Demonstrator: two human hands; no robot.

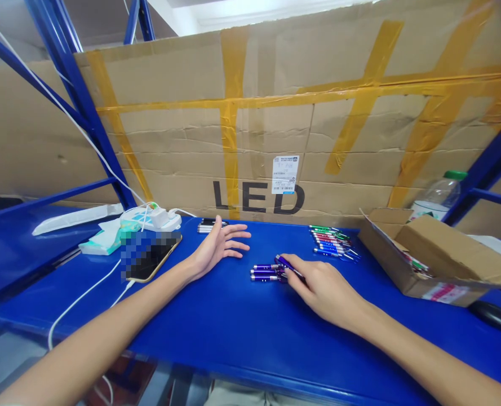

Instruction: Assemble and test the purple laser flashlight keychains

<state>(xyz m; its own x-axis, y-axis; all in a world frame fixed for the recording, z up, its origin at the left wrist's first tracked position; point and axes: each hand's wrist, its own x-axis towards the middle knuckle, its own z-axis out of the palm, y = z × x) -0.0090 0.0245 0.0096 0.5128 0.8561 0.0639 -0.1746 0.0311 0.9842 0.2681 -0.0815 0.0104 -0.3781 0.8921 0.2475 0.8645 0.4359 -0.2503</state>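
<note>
My right hand (318, 282) is closed around a purple pen (290, 267), just over several more purple pens (264, 274) lying side by side on the blue table. Its fingers hide the right ends of those pens. To the left, my left hand (220, 247) holds nothing, with its fingers spread and thumb up. Right behind it lie some black and white pens (207, 225), partly covered by the hand. Farther right, a row of green, red and blue pens (331, 242) rests near the cardboard wall.
An open cardboard box (398, 270) with pens inside stands at the right, beside a black mouse (496, 316) and a green-capped bottle (440, 194). At left are a phone (159, 259), a tissue pack (106, 237), a power strip (157, 220) and white cables. A large cardboard sheet (182, 146) stands behind.
</note>
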